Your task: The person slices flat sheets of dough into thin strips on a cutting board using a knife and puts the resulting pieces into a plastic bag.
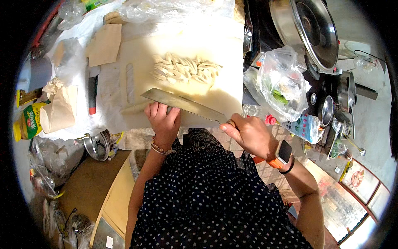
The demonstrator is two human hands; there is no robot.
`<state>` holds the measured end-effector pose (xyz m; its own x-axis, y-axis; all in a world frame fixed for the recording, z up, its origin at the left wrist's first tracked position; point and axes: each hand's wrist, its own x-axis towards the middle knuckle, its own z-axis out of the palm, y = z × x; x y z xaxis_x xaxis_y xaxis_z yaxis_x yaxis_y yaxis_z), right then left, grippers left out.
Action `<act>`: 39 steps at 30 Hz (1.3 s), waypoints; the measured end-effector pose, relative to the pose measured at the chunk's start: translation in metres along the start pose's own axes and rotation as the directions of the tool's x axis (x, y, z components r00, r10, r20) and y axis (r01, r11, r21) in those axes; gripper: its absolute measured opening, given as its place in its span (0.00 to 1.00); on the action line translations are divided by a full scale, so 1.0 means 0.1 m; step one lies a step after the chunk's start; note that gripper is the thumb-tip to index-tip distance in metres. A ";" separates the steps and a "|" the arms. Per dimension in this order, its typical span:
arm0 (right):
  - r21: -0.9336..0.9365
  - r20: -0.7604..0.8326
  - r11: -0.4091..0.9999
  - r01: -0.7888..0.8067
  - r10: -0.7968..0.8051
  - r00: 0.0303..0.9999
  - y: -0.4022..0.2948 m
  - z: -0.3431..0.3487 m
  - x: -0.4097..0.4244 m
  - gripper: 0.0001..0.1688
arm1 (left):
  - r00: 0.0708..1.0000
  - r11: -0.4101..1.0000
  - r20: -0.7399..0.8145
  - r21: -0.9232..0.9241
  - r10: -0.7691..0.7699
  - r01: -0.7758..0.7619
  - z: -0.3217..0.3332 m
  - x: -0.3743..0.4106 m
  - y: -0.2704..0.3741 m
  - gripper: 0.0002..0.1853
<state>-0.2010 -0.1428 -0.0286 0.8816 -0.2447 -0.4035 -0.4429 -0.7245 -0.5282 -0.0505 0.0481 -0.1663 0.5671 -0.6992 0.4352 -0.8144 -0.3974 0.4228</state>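
My right hand point(253, 132) grips the handle of a broad kitchen knife point(186, 104), whose blade slants up to the left across the near part of a pale cutting board point(140, 93). Notches run along the blade's near edge. My left hand point(164, 119) is at the near side of the blade with its fingers bent and their tips by the metal. Whether anything is pinched under those fingers is hidden. Just beyond the knife lies a spread of pale, thin food slices point(186, 69), several of them overlapping. Strong light washes out the board's far right part.
Left of the board are a knife with a black and red handle point(92, 93), a brown paper roll point(59, 112) and a yellow-green package point(29, 119). At right stand a clear plastic bag point(279, 84), a red-capped bottle point(258, 112) and a large lidded pan point(306, 31).
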 end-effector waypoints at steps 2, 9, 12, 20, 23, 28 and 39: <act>0.040 -0.016 0.999 -0.026 0.026 1.000 -0.02 0.09 0.10 0.30 | 1.000 1.000 -0.008 0.028 -0.010 0.010 0.01 0.00 0.00 0.04; 0.196 -0.113 0.980 0.042 -0.020 0.993 0.04 0.25 0.31 0.29 | 0.998 1.000 -0.069 -0.022 0.006 -0.008 -0.03 0.10 0.05 0.07; 0.135 -0.050 0.991 -0.013 0.020 0.999 -0.03 0.01 0.09 0.28 | 0.997 1.000 -0.083 -0.030 -0.006 0.004 -0.01 0.08 0.04 0.08; 0.048 0.052 0.995 -0.091 0.089 0.995 -0.10 0.04 0.08 0.31 | 0.998 1.000 -0.067 0.003 -0.015 0.015 -0.01 0.06 0.04 0.09; 0.100 -0.027 0.993 -0.068 0.071 0.997 -0.13 0.24 0.25 0.30 | 0.997 1.000 -0.075 -0.015 -0.005 0.004 0.01 0.05 0.01 0.09; 0.184 -0.142 0.982 0.028 -0.002 0.990 -0.09 0.29 0.37 0.29 | 0.997 0.999 -0.076 -0.051 -0.014 0.010 -0.02 0.09 0.02 0.09; 0.045 0.013 0.996 -0.072 0.072 0.997 -0.23 0.21 0.22 0.29 | 0.998 0.995 -0.044 -0.099 -0.038 0.033 0.00 0.00 -0.04 0.10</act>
<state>-0.1747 -0.1181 -0.0408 0.8454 -0.2881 -0.4498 -0.5124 -0.6753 -0.5305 -0.0475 0.0496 -0.1682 0.6022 -0.6568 0.4538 -0.7792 -0.3598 0.5133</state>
